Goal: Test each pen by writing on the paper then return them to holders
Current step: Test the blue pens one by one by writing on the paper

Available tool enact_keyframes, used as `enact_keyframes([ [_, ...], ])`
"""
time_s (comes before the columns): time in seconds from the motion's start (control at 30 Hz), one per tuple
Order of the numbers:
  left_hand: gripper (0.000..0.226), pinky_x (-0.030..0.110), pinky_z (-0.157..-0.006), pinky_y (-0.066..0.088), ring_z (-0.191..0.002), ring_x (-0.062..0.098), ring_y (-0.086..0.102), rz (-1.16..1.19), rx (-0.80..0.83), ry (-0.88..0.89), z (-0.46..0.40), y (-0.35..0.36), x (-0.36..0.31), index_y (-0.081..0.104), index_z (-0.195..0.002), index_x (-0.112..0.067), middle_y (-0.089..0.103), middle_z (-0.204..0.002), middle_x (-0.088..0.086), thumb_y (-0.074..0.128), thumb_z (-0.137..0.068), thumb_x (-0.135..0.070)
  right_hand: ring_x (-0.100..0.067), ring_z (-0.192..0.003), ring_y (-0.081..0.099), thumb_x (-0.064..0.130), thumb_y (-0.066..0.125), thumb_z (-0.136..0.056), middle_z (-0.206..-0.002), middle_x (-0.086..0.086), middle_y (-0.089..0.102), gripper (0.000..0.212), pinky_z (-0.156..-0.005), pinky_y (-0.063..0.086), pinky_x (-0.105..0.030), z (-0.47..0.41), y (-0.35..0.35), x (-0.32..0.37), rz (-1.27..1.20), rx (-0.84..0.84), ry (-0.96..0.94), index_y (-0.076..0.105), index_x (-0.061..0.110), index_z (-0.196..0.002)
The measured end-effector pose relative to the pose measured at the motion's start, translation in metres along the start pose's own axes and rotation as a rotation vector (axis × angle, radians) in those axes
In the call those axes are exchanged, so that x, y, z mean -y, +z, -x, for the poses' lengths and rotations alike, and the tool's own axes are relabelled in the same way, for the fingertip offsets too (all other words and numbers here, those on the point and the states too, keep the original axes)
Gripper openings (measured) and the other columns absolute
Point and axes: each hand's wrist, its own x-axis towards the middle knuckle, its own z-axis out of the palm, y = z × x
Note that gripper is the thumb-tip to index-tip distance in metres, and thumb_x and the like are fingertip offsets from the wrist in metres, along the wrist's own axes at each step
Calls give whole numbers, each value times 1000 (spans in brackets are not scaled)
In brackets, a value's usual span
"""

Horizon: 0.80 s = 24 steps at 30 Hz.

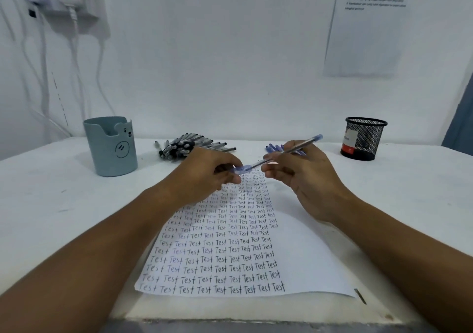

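Fingers of the left hand (pixel 212 171) pinched the cap while the right hand (pixel 299 176) gripped the blue pen (pixel 281 153) above the paper (pixel 307 256); an uneven tug could flick ink onto it.

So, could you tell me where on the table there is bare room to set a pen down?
Bare tabletop lies right of the paper, before the mesh holder, and left of the paper, before the blue holder. The back middle is crowded by the black pens and blue pens.
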Motion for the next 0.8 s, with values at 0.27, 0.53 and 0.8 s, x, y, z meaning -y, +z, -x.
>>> enact_keyframes([
  [0.27, 10, 12, -54, 48, -49, 1, 60, 133, -86, -63, 0, -1, 1, 70, -87, -9, 67, -57, -15, 72, -82, 0, -21, -71, 66, -1, 61, -91, -79, -14, 64, 5, -68, 56, -25, -4, -3, -3, 145, 73, -15, 65, -3, -91],
  [0.53, 13, 24, -53, 51, -50, 7, 58, 234, -117, -112, -2, 6, 8, 70, -81, -7, 66, -57, -4, 69, -82, 7, -23, -76, 66, 5, 63, -92, -87, -17, 64, 9, -70, 57, -26, -14, 4, -5, 185, 71, 4, 63, -3, -96],
  [0.8, 13, 20, -58, 54, -55, 11, 64, 420, -205, -219, -18, 0, 13, 72, -94, -3, 72, -71, 6, 73, -82, -7, -29, -87, 69, 14, 55, -99, -93, -19, 69, 10, -83, 59, -39, -54, 21, 1, 224, 65, 76, 58, 4, -98],
])
